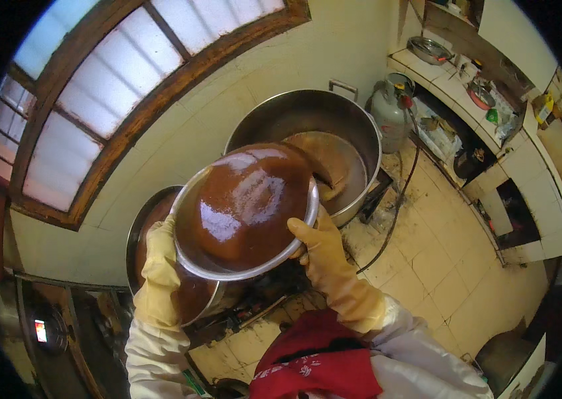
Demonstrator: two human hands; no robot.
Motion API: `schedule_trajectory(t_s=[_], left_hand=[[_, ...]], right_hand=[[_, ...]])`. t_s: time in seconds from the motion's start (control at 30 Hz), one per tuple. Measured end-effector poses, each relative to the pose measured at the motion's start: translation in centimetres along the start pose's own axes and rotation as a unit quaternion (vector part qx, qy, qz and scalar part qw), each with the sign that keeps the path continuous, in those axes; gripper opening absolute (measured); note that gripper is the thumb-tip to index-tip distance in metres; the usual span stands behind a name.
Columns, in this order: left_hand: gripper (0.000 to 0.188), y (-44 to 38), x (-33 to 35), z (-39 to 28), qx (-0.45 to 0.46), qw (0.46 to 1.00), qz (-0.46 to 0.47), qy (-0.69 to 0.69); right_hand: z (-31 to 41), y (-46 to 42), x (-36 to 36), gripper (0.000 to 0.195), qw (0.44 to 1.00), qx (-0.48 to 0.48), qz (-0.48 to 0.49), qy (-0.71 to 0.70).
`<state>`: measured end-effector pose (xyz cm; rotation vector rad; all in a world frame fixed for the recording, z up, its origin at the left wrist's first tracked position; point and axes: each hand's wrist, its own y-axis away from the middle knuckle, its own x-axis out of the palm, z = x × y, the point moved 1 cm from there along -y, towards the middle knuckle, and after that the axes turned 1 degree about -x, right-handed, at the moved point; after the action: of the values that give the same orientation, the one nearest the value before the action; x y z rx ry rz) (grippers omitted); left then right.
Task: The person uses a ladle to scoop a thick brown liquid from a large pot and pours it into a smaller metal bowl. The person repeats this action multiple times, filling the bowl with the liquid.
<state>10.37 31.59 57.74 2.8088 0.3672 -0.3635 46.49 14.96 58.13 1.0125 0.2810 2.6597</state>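
Both my hands wear yellowish rubber gloves and hold a wide metal basin [248, 273] of glossy brown liquid [241, 209]. My left hand [162, 244] grips the basin's left side. On the right rim lies the thumb of my right hand [318, 239], its fingers tucked beneath. The basin tips away from me, and brown liquid runs over its far edge into a large metal pot [377, 149]. Brownish liquid [331, 149] covers part of that pot's bottom. Partly hidden behind the basin and my left arm is a second pot [134, 239], also with brown liquid inside.
A grey gas cylinder [390, 117] stands right of the large pot, its dark hose [398, 204] crossing the tiled floor [440, 249]. A black burner stand [376, 194] supports the pot. Along the right runs a tiled counter [453, 85] with bowls. A wood-framed window [126, 75] is at upper left.
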Motion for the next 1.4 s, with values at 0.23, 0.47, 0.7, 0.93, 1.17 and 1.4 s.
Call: schedule_trajectory(t_s=[0.23, 0.47, 0.7, 0.93, 1.17, 1.4], left_hand=[[0.03, 1.1, 1.1, -2.7, -0.012, 0.999, 0.031, -0.018], [0.038, 3.5, 2.0, -6.9, -0.058, 0.996, 0.072, -0.011], [0.038, 3.5, 3.8, -11.7, -0.054, 0.991, 0.039, -0.12], [0.028, 2.6, 6.2, -17.4, 0.028, 0.97, 0.042, -0.24], [0.024, -2.0, 11.4, -24.8, 0.225, 0.715, 0.063, -0.658], [0.022, -2.2, 14.5, -26.1, 0.289, 0.58, 0.075, -0.758]], right_hand=[[-0.3, -0.3, -0.6, 0.062, 0.999, 0.009, -0.014, -0.032], [-0.9, -0.6, -0.3, 0.049, 0.997, 0.028, -0.01, -0.071], [-2.1, -1.8, 0.0, 0.049, 0.988, 0.042, -0.019, -0.15], [-3.4, -3.3, 0.1, 0.031, 0.967, 0.135, -0.06, -0.209], [-4.7, -6.1, 0.2, 0.021, 0.934, 0.25, -0.114, -0.229], [-5.3, -6.5, 2.8, 0.009, 0.906, 0.27, -0.053, -0.322]])
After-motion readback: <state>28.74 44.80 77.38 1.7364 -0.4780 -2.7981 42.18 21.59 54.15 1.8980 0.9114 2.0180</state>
